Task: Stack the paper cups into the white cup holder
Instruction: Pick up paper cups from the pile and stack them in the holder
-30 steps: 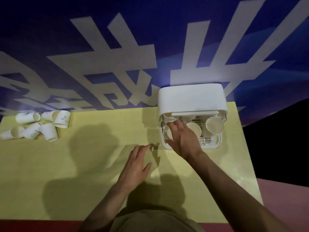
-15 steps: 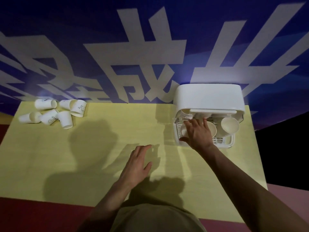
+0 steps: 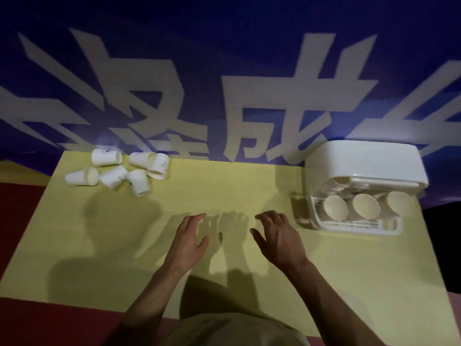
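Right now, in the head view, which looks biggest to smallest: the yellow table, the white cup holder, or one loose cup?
1. Yellow table
2. White cup holder
3. Loose cup, smallest by far.

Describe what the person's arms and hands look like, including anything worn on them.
Both forearms are bare, with no sleeves reaching them. The left hand and right hand wear no gloves; no watch, rings or markings are visible. Lighting is dim.

Paper, plastic and a matt top, as I see them.
The cups point(image 3: 117, 175) look like matt white paper; the holder point(image 3: 364, 163) is smooth, faintly glossy white plastic; the table point(image 3: 224, 186) is matt yellow.
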A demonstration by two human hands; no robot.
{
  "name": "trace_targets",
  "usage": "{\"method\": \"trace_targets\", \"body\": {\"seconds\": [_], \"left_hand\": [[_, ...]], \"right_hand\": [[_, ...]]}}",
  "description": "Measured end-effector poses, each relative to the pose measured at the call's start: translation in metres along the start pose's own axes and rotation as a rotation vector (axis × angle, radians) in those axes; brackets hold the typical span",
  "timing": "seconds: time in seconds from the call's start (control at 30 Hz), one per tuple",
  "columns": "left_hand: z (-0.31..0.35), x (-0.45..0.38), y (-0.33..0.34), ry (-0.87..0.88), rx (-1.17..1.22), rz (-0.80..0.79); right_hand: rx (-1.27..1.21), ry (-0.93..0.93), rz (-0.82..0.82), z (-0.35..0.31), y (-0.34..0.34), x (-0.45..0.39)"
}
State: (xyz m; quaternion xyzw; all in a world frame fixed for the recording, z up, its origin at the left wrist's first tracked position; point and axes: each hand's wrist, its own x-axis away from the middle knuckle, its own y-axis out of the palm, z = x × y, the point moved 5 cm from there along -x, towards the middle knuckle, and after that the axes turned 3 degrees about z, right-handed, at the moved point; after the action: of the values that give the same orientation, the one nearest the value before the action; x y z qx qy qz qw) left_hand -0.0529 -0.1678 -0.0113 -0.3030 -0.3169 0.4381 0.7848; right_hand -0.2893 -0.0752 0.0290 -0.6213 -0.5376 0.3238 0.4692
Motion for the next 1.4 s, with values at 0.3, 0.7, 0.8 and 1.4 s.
{"method": "trace_targets", "body": {"seconds": [0.3,0.7,0.8,1.4], "left_hand": [[-0.186,-0.053,-0.163,-0.213,-0.001,0.315],[-0.265,-0.171,-0.202,-0.279,-0.069,0.212],[-0.281,-0.189,-0.189,-0.305,-0.139,0.114],[-0.301,-0.099,-0.142,-0.215,0.074,0.191]], "right_hand": [[0.006,-0.097,-0.2,-0.138,0.07,-0.074],[-0.024,-0.156,-0.247,-0.247,0.132,-0.209],[0.007,-0.169,-0.272,-0.273,0.141,-0.236],[-0.012,-0.15,-0.44,-0.297,0.206,-0.248]]}}
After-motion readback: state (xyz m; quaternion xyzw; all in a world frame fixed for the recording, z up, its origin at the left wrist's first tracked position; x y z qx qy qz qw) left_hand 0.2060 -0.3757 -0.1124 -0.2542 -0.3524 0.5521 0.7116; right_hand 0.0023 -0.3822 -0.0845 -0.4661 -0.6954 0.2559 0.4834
